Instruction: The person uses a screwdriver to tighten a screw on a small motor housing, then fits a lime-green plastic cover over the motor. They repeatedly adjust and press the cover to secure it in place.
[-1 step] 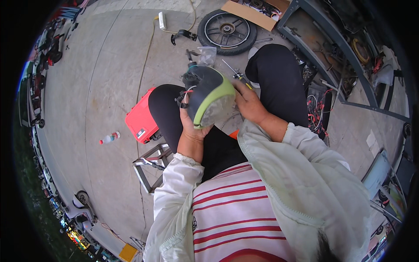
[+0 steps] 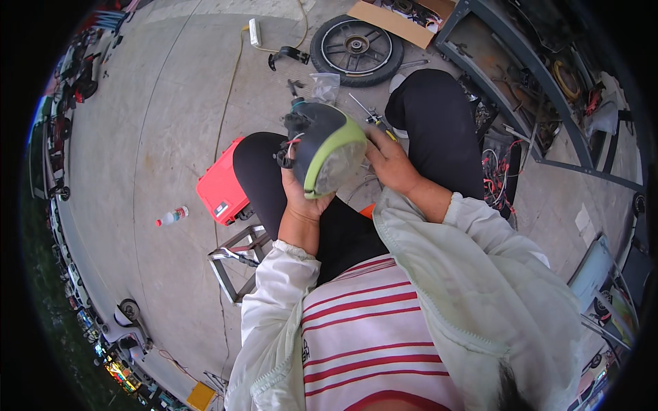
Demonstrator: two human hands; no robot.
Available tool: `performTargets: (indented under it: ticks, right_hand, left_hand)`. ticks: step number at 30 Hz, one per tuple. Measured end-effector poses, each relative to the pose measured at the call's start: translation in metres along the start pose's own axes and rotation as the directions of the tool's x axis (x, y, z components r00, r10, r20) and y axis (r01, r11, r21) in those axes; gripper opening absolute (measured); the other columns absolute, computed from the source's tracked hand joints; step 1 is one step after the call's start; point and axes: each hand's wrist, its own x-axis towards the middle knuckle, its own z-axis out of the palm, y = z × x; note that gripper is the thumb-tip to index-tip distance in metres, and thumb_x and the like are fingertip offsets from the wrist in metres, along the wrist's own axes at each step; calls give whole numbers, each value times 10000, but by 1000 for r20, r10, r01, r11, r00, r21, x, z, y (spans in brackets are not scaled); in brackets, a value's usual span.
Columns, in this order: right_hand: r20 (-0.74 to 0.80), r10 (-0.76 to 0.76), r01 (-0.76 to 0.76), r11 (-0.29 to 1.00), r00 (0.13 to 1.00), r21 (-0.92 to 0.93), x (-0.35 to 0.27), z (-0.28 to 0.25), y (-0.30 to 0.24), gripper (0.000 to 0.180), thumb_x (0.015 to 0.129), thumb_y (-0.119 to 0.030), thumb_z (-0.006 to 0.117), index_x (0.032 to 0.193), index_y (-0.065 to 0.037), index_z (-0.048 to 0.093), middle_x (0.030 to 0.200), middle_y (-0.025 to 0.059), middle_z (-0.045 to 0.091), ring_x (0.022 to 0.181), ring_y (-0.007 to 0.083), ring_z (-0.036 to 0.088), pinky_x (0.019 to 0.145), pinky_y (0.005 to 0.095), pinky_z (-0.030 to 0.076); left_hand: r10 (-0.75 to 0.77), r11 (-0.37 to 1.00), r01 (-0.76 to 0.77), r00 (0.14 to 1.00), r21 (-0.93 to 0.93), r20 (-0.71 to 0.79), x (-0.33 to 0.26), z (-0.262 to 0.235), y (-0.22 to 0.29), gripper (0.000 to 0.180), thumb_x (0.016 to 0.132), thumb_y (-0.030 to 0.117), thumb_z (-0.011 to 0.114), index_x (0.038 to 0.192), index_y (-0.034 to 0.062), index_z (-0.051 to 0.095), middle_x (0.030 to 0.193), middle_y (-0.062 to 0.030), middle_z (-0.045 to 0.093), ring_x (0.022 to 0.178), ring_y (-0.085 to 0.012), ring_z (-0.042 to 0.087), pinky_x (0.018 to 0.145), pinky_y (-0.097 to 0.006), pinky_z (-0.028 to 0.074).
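Note:
A vehicle headlight, with a dark shell, a lime-green rim and a clear, scuffed lens, is held over my lap. My left hand cups it from below on the wire side, its fingers partly hidden behind the shell. Against the lens's right edge rests my right hand, its fingers bent round that side and their tips partly hidden. Black fittings and thin red and white wires stick out from the headlight's left side. Just beyond my right hand, a yellow-handled tool lies on the floor.
A spoked wheel with a tire lies ahead, near a cardboard box. A red case and a metal stool frame are at my left, with a plastic bottle farther out. A grey metal rack stands at the right.
The headlight has tilted a little and shifted slightly left in my hands. Both hands keep nearly the same places on it.

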Motion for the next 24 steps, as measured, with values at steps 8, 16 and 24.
performTargets:
  ticks: [8, 16, 24]
  right_hand:
    - [-26, 44, -44, 999, 999, -7, 0, 2, 7, 366, 1069, -304, 508, 1256, -2, 595, 1117, 202, 685, 1058, 308, 668, 923, 388, 506]
    - [-11, -124, 123, 991, 992, -42, -1, -4, -14, 989, 827, -395, 827, 1561, -28, 275, 1470, 263, 381, 1343, 382, 459, 1095, 451, 429]
    - [42, -262, 258, 886, 964, -386, 0, -1, -28, 1339, 562, -387, 979, 1592, -39, 196, 1574, 247, 261, 1464, 426, 299, 1207, 481, 297]
  left_hand:
    - [40, 962, -17, 996, 271, -81, 12, 11, -2, 736, 939, 674, 482, 1410, 112, 544, 1354, -132, 630, 1161, -319, 670, 868, -503, 611]
    - [-12, 940, 82, 978, 330, -209, 17, 16, -5, 660, 973, 607, 462, 1379, 95, 561, 1272, -125, 677, 1112, -293, 696, 804, -444, 635]
    - [-89, 915, 190, 956, 356, -280, 23, 5, -8, 640, 988, 610, 449, 1388, 121, 554, 1271, -114, 676, 1082, -289, 695, 794, -434, 615]
